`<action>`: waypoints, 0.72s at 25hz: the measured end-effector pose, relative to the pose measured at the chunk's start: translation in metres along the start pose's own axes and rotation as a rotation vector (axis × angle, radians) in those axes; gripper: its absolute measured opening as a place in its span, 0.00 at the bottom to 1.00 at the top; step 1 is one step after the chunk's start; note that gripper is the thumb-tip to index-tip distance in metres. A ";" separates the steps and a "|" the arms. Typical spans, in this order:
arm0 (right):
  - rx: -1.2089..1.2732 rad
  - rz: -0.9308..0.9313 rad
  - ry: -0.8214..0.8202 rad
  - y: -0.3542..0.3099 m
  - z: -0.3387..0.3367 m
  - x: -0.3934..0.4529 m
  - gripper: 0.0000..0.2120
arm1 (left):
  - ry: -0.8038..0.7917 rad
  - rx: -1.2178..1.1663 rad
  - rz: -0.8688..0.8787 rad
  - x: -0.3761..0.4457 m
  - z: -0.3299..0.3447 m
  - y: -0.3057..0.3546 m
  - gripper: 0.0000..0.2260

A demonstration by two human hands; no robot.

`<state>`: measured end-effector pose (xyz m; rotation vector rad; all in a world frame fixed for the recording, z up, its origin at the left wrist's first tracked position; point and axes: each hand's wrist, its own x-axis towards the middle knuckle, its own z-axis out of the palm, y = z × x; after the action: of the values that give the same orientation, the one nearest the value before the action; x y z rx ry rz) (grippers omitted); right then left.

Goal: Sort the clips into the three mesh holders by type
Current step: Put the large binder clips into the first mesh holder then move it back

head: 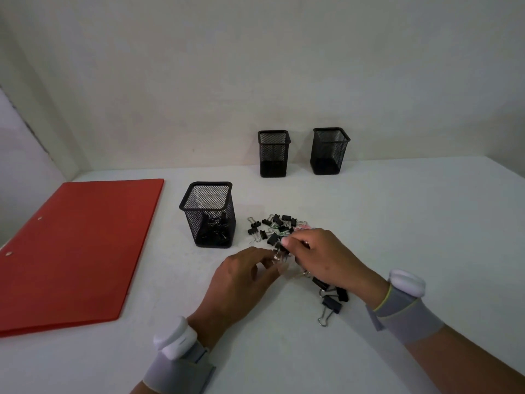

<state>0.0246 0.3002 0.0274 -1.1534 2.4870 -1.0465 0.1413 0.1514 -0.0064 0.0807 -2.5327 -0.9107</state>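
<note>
Clips (277, 227) sit just ahead of both hands; your right hand (321, 257) & left hand (241, 275) pinch at one black clip (279, 253) btwn them, nearest holder (208, 214) up-left, closer to left.

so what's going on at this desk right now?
A person is sorting clips on a white table. Both hands work in the loose pile of clips: the left hand and right hand meet over a binder clip, though which fingers actually hold it is unclear. The nearest mesh holder already has black clips inside. The two far holders look empty. A red folder lies to the left.
</note>
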 end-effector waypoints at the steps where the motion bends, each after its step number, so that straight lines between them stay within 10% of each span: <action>1: 0.006 -0.001 -0.031 -0.002 0.003 0.001 0.22 | 0.009 -0.019 -0.013 0.000 0.001 -0.001 0.13; 18: 0.147 -0.236 0.044 -0.099 -0.012 0.112 0.14 | 0.004 0.003 -0.162 0.001 0.001 -0.008 0.06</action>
<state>0.0022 0.1805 0.1146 -1.4160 2.3005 -1.3049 0.1391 0.1456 -0.0120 0.2916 -2.5524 -0.9668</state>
